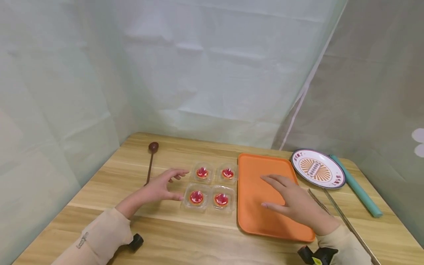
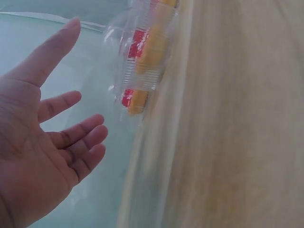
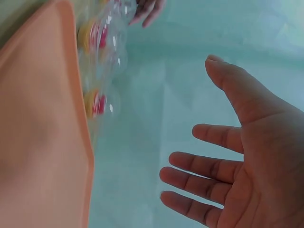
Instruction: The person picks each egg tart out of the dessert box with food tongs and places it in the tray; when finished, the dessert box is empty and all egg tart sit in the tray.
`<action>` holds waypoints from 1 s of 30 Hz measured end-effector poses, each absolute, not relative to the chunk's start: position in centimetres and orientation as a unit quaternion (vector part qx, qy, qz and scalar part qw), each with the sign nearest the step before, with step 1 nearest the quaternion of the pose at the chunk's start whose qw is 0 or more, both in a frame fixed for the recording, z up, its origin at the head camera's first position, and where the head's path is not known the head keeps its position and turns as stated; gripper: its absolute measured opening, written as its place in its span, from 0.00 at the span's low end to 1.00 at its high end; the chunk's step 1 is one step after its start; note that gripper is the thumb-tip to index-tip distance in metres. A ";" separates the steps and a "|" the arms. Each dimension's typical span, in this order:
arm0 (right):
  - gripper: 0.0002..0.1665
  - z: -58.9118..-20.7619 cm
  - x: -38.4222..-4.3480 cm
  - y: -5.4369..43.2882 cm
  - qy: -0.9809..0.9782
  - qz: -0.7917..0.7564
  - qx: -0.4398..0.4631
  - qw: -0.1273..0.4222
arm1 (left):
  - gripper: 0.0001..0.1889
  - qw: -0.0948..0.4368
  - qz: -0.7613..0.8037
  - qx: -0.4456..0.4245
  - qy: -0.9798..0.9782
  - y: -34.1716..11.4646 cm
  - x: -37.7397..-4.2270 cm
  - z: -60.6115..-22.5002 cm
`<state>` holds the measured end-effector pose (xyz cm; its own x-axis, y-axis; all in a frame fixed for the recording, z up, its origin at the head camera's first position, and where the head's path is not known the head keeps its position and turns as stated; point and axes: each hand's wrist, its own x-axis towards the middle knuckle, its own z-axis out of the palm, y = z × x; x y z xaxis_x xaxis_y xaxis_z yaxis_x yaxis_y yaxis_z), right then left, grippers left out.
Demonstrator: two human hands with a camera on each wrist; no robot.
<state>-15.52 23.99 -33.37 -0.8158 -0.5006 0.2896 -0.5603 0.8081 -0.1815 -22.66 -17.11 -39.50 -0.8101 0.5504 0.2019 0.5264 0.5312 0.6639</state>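
Observation:
My left hand hovers just left of a clear plastic box holding a small tart with a red top. Its thumb and fingers are spread apart, with nothing between them; the left wrist view shows the bare palm. Several such boxes stand grouped, including a back left one, a back right one and a front right one. Over the orange tray my right hand is held with fingers extended and holds nothing. In the right wrist view that palm faces the boxes.
A brown ladle-like spoon lies at the back left. Right of the tray are a patterned plate, a teal roll and thin sticks. Pale cloth hangs behind the wooden table.

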 end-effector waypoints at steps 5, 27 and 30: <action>0.39 -33.4 -16.1 21.4 -0.936 0.116 0.310 0.119 | 0.43 0.048 0.372 0.315 0.872 -17.2 -22.5 -39.8; 0.35 -35.7 -19.5 11.3 -0.909 0.130 0.390 0.066 | 0.45 0.085 0.363 0.304 0.877 -16.6 -22.3 -41.7; 0.37 -36.0 -19.9 10.2 -0.909 0.130 0.393 0.054 | 0.44 0.075 0.358 0.308 0.878 -16.6 -22.4 -41.8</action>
